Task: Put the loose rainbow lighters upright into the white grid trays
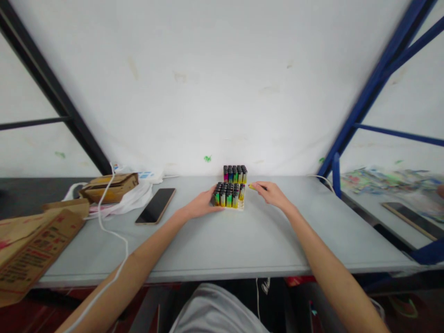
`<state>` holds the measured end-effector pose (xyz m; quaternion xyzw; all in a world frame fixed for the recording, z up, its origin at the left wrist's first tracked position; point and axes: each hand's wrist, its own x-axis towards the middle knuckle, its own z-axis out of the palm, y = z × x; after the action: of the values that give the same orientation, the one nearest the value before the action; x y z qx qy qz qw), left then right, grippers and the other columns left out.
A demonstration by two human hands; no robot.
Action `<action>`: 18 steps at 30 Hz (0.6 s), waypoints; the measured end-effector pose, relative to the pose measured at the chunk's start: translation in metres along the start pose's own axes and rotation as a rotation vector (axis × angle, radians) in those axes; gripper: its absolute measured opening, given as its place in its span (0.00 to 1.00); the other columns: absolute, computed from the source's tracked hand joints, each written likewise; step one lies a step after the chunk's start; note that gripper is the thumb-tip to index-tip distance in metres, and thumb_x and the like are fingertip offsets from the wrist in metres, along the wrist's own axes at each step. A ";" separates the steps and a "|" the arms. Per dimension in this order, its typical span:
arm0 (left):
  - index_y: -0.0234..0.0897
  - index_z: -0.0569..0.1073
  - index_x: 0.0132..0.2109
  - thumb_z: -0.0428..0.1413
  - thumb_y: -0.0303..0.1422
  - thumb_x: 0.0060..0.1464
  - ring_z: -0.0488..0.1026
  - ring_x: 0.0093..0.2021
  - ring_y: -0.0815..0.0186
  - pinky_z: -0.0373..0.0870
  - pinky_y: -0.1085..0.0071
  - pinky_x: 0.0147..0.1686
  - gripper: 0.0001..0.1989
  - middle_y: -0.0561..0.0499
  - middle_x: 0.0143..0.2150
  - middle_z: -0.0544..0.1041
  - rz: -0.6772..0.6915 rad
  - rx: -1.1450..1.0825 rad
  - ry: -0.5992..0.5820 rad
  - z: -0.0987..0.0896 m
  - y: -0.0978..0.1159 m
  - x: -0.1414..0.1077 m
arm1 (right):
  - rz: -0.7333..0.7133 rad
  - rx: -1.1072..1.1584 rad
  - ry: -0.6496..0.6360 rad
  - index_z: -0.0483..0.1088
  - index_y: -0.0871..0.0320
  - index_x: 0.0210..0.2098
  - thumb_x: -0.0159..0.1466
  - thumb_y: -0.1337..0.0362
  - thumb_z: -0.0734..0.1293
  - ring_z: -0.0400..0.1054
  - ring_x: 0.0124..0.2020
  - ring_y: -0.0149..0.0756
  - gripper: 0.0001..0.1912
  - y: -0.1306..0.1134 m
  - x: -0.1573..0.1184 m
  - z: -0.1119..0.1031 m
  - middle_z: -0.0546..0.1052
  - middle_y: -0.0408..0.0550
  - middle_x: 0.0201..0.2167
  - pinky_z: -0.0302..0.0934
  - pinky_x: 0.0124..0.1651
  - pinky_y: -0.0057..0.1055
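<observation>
Several lighters with black tops and yellow-green bodies stand upright in a pale tray on the grey table. My left hand curls around the left side of this tray, fingers and thumb against it. At the tray's front right, some slots show no lighter. My right hand, to the right of the tray, pinches a single yellow lighter, which lies tilted between the fingers. Just behind stands a second group of upright lighters in pink, blue, green and yellow, near the wall.
A smartphone lies left of my left hand. Farther left are a cardboard box on white plastic and an open carton. A white cable crosses my left forearm. Blue metal frame rises on the right; another phone lies beyond it.
</observation>
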<state>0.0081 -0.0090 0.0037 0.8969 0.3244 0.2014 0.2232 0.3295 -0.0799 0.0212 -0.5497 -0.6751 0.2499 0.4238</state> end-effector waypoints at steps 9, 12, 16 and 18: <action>0.36 0.54 0.76 0.65 0.54 0.56 0.70 0.69 0.44 0.64 0.49 0.69 0.51 0.37 0.72 0.69 -0.003 -0.033 -0.012 -0.002 0.003 -0.001 | 0.087 0.300 0.169 0.73 0.55 0.36 0.51 0.39 0.78 0.54 0.19 0.29 0.28 -0.009 0.004 0.013 0.66 0.35 0.18 0.49 0.22 0.27; 0.35 0.54 0.76 0.65 0.54 0.55 0.69 0.70 0.43 0.63 0.49 0.70 0.52 0.36 0.73 0.67 -0.004 -0.031 -0.017 -0.002 0.002 -0.001 | 0.080 0.396 0.208 0.71 0.56 0.29 0.46 0.37 0.80 0.53 0.21 0.28 0.30 -0.011 0.004 0.015 0.64 0.36 0.19 0.50 0.22 0.27; 0.34 0.54 0.76 0.65 0.55 0.55 0.68 0.70 0.43 0.64 0.50 0.70 0.52 0.35 0.73 0.68 -0.001 -0.021 -0.011 -0.002 0.001 -0.001 | 0.078 0.368 0.194 0.68 0.56 0.25 0.55 0.28 0.70 0.56 0.23 0.30 0.35 -0.010 0.005 0.021 0.64 0.39 0.19 0.53 0.25 0.29; 0.35 0.55 0.76 0.65 0.55 0.55 0.68 0.70 0.44 0.64 0.50 0.70 0.52 0.36 0.73 0.67 -0.002 -0.020 -0.004 -0.002 0.001 -0.001 | 0.033 0.370 0.139 0.70 0.56 0.27 0.60 0.28 0.66 0.61 0.26 0.32 0.35 -0.010 0.005 0.026 0.68 0.41 0.22 0.58 0.30 0.29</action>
<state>0.0071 -0.0101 0.0057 0.8947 0.3227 0.2028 0.2330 0.3022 -0.0748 0.0168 -0.4892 -0.5776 0.3382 0.5591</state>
